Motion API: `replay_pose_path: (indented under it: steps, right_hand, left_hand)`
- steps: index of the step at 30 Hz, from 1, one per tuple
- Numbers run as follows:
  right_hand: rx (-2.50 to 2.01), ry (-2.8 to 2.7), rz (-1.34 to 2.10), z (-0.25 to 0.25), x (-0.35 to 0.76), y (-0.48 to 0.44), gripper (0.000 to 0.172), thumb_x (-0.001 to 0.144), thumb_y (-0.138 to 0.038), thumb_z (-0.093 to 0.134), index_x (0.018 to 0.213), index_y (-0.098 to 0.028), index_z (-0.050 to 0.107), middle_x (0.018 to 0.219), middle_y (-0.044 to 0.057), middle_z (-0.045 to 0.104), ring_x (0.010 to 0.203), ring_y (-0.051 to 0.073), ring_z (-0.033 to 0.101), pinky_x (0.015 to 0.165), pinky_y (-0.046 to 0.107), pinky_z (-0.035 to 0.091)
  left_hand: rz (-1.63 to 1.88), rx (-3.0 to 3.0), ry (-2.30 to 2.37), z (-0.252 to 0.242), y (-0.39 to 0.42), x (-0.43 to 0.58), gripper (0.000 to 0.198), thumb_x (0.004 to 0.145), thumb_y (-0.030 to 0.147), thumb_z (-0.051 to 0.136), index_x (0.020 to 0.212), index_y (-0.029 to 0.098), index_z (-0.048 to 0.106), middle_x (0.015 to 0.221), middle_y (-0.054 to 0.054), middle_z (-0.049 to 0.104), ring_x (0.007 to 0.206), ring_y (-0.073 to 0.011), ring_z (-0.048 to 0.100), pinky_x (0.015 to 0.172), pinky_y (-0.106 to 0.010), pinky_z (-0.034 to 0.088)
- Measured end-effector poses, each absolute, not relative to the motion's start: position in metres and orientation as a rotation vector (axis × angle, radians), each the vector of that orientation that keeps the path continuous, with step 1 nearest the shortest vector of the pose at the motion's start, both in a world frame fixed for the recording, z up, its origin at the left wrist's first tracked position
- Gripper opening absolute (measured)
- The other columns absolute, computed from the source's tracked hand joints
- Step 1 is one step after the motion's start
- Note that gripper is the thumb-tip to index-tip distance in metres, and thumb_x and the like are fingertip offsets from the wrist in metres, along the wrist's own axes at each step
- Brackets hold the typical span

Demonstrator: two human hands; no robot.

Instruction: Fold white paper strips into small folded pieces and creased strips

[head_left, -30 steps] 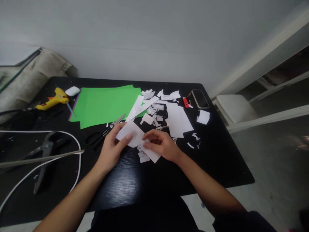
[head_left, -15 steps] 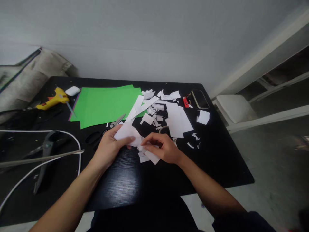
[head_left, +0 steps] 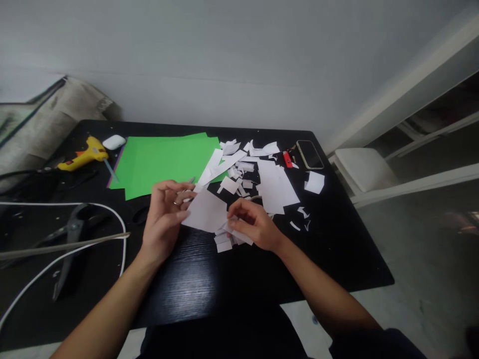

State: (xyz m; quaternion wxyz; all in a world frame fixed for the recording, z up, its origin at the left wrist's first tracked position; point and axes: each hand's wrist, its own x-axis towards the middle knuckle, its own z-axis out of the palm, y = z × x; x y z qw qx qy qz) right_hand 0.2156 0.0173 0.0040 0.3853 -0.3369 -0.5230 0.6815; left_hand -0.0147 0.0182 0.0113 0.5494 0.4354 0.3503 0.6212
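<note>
A white sheet of paper [head_left: 205, 212] lies tilted between my hands, above the black table. My right hand [head_left: 254, 224] is closed in a pinch at the sheet's right end, with a paper flap showing beneath the fingers. At the left edge of the sheet is my left hand [head_left: 162, 219], its fingers apart and the thumb close to the sheet's corner. Small white paper pieces [head_left: 223, 243] lie under and beside my right hand. Scissors [head_left: 141, 212] are mostly hidden behind my left hand.
Green sheets [head_left: 164, 164], a yellow glue gun [head_left: 88, 154] and a white case [head_left: 114, 142] are at the back left. Paper scraps [head_left: 228, 185], a larger white sheet [head_left: 275, 187], a red lighter [head_left: 288, 159] and a phone [head_left: 310, 154] lie rightward. Large shears [head_left: 73, 239] and a white cable [head_left: 121, 224] lie left.
My left hand has loosened its grip on the sheet and spread its fingers, rising slightly to the left. The sheet now shows flatter and wider. My right hand has shifted slightly right.
</note>
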Motion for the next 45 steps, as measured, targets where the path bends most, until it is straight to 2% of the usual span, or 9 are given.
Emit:
replay_pose_path:
  steps: [4,7,11,15,23,28,35,38,45]
  right_hand:
    - [-0.861,-1.258,1.777,0.001,0.215,0.02,0.009,0.082,-0.019,0.073,0.087,-0.017,0.065,0.08,-0.002,0.065,0.064,0.011,0.068,0.064,0.024,0.054]
    - [-0.91,-1.27,1.77,0.0,0.216,0.023,0.006,0.082,-0.019,0.07,0.085,-0.017,0.066,0.077,-0.003,0.064,0.062,0.01,0.066,0.063,0.024,0.051]
    - [-0.968,-1.357,1.751,0.003,0.218,0.024,0.006,0.082,-0.02,0.069,0.086,-0.017,0.066,0.074,-0.002,0.065,0.061,0.011,0.064,0.06,0.025,0.05]
    - [-1.002,-1.471,1.696,0.006,0.219,0.024,0.005,0.08,-0.019,0.066,0.085,-0.017,0.065,0.072,-0.002,0.064,0.061,0.011,0.061,0.059,0.024,0.047]
    - [-0.952,-1.536,1.664,0.007,0.222,0.025,0.004,0.081,-0.018,0.067,0.084,-0.017,0.065,0.076,-0.002,0.063,0.064,0.011,0.059,0.06,0.024,0.047]
    - [-0.913,-1.439,1.754,0.007,0.224,0.024,0.017,0.081,-0.021,0.071,0.095,-0.018,0.062,0.08,-0.001,0.067,0.064,0.011,0.061,0.06,0.024,0.05]
    - [-0.915,-1.429,1.682,0.008,0.223,0.026,0.017,0.083,-0.022,0.07,0.099,-0.018,0.07,0.078,0.0,0.07,0.066,0.013,0.065,0.063,0.026,0.048]
    - [-0.951,-1.502,1.575,0.008,0.222,0.024,0.016,0.082,-0.02,0.068,0.097,-0.019,0.072,0.083,0.001,0.071,0.067,0.013,0.062,0.063,0.026,0.046]
    - [-0.915,-1.544,1.519,0.01,0.221,0.021,0.015,0.083,-0.021,0.068,0.097,-0.019,0.074,0.083,0.0,0.071,0.065,0.011,0.059,0.061,0.025,0.045]
  left_hand:
    - [1.34,1.683,0.773,0.013,0.015,-0.027,0.045,0.068,0.014,0.073,0.111,0.026,0.071,0.151,-0.006,0.048,0.143,-0.0338,0.043,0.118,-0.048,0.04]
    - [1.137,2.049,0.886,0.017,0.012,-0.027,0.05,0.073,0.008,0.066,0.118,0.029,0.07,0.164,-0.004,0.035,0.151,-0.0375,0.034,0.12,-0.057,0.037]
    - [0.945,2.393,0.959,0.019,0.013,-0.021,0.041,0.075,0.004,0.063,0.104,0.028,0.078,0.169,0.001,0.028,0.155,-0.0409,0.026,0.126,-0.066,0.023]
    - [0.821,2.509,0.914,0.016,0.016,-0.019,0.041,0.082,0.004,0.064,0.109,0.03,0.08,0.173,0.002,0.022,0.159,-0.0409,0.016,0.126,-0.068,0.021]
    - [0.878,2.37,0.951,0.019,0.014,-0.023,0.017,0.087,0.012,0.068,0.093,0.024,0.079,0.157,-0.007,0.05,0.152,-0.0353,0.037,0.126,-0.065,0.026]
    - [0.981,2.043,1.036,0.02,0.017,-0.023,0.008,0.09,0.024,0.074,0.082,0.022,0.075,0.148,-0.008,0.06,0.142,-0.0314,0.052,0.123,-0.061,0.034]
    - [1.133,1.423,1.133,0.013,0.021,-0.019,0.027,0.084,0.034,0.081,0.072,0.017,0.064,0.142,-0.014,0.065,0.126,-0.0335,0.066,0.104,-0.052,0.053]
    - [1.148,1.267,1.128,0.012,0.021,-0.015,0.033,0.084,0.035,0.081,0.074,0.019,0.053,0.124,-0.012,0.074,0.106,-0.0274,0.073,0.081,-0.038,0.061]
    - [0.998,1.154,1.064,0.011,0.021,-0.013,0.06,0.076,0.026,0.087,0.126,0.025,0.053,0.074,0.004,0.073,0.049,-0.014,0.065,0.042,-0.023,0.053]
